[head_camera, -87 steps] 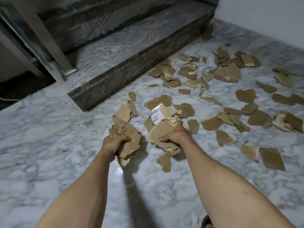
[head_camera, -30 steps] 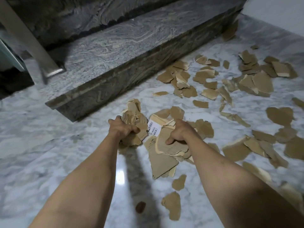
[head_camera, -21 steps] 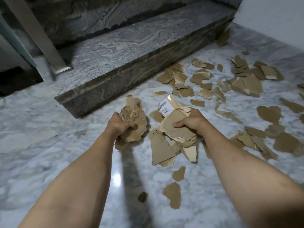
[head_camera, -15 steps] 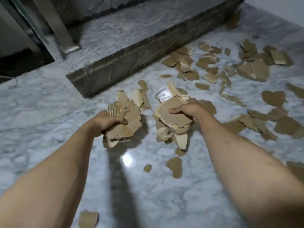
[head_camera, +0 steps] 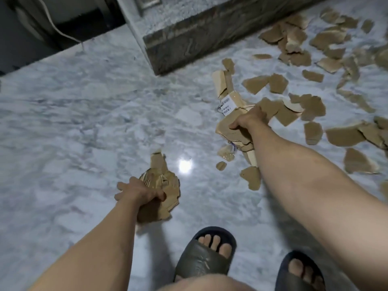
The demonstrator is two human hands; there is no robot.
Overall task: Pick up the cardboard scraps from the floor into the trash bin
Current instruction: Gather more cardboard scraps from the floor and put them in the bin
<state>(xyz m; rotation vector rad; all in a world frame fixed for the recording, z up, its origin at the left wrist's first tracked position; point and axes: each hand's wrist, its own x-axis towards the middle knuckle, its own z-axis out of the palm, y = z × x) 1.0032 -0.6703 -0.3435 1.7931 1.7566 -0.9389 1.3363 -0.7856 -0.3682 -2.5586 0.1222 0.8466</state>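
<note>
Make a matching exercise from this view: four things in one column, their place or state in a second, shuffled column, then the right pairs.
Things:
1. left hand
2. right hand
3. white cable
4. sandals

Place or state:
A. bottom of the view, on the person's feet
B. grips a bundle of scraps with a white label
C. top left, in the dark gap
D. grips a wad of scraps with no label

Pairs: 1-D, 2-B, 3-C, 4-A

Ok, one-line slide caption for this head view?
Left hand and right hand each grip cardboard scraps above a littered marble floor.
</note>
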